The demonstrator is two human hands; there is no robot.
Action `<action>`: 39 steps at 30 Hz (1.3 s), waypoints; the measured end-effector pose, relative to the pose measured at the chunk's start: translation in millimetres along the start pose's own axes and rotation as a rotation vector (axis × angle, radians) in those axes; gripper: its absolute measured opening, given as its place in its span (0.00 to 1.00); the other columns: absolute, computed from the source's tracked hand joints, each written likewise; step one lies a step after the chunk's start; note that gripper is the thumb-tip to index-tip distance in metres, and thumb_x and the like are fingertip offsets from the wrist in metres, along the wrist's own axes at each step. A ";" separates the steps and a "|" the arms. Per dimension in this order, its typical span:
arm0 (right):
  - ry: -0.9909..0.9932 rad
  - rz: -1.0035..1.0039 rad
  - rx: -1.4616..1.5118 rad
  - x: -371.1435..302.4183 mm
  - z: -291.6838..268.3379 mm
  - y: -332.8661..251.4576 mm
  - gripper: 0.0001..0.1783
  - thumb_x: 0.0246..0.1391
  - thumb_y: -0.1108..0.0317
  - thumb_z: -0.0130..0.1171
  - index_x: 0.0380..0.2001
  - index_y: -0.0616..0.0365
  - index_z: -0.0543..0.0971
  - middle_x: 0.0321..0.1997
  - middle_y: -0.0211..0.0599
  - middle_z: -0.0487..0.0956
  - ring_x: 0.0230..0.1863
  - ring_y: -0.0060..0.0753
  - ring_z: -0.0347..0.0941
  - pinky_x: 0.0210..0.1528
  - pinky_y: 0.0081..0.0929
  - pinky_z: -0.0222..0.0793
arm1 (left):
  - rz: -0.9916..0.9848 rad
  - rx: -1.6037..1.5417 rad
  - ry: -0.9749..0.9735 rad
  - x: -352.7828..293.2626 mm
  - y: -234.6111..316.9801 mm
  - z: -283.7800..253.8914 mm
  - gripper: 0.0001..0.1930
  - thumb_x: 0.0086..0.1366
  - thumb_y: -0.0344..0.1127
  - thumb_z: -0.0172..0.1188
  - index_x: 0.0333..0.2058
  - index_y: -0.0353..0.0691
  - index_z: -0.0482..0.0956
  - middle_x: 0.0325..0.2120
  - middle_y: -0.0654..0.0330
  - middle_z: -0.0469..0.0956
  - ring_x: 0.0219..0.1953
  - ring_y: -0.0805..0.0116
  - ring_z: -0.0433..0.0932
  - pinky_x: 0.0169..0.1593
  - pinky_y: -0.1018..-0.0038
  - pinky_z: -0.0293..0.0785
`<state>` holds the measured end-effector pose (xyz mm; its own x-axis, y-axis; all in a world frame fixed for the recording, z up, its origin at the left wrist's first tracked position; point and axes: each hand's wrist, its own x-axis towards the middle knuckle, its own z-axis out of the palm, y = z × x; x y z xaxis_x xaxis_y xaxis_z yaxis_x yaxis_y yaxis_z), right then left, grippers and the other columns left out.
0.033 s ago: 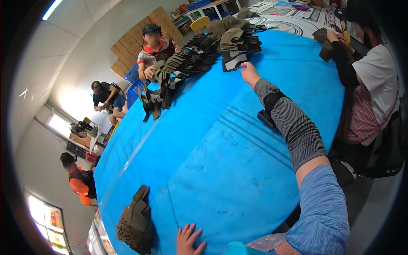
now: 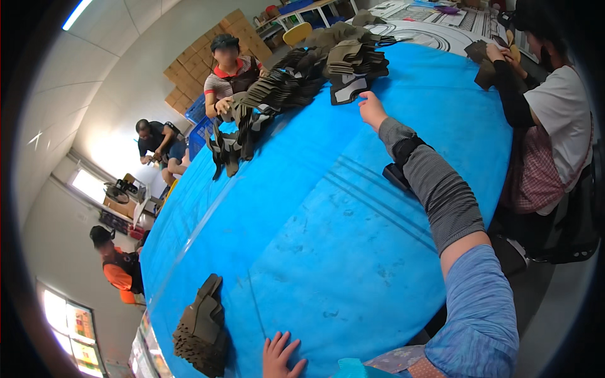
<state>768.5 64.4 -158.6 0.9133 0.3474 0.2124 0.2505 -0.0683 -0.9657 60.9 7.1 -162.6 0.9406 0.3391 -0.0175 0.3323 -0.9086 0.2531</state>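
My right arm, in a grey striped sleeve, reaches far across the blue-covered table (image 2: 302, 239). The fingers of my right hand (image 2: 372, 109) are pinched together at the near corner of a dark flat cut piece (image 2: 348, 92) with a light grey patch. This piece lies lowest at the front of a fanned stack of similar dark olive pieces (image 2: 355, 60). My left hand (image 2: 282, 356) rests on the cover at the near edge, fingers spread and holding nothing. To its left lies another stack of dark cut pieces (image 2: 203, 324), with a speckled, perforated-looking side.
A long overlapping heap of dark pieces (image 2: 277, 91) runs along the far side, where a person's hand (image 2: 223, 106) touches it. At the right, another person holds dark pieces (image 2: 485, 74). A small black object (image 2: 396, 175) sits beside my forearm. Cardboard boxes (image 2: 195, 69) are stacked behind.
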 end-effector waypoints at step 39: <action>-1.604 0.155 -1.089 -727.3 -342.4 220.6 0.17 0.52 0.58 0.58 0.40 0.58 0.84 0.39 0.45 0.82 0.44 0.44 0.77 0.45 0.39 0.71 | 0.390 -0.027 -0.213 -17.3 36.6 -27.7 0.28 0.56 0.48 0.63 0.55 0.45 0.74 0.60 0.50 0.66 0.63 0.49 0.63 0.65 0.49 0.51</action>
<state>269.4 -523.5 -474.9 0.0072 0.6344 -0.7730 0.8453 -0.4169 -0.3342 54.9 -25.3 -126.2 0.9895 -0.0883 -0.1142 -0.0497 -0.9510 0.3050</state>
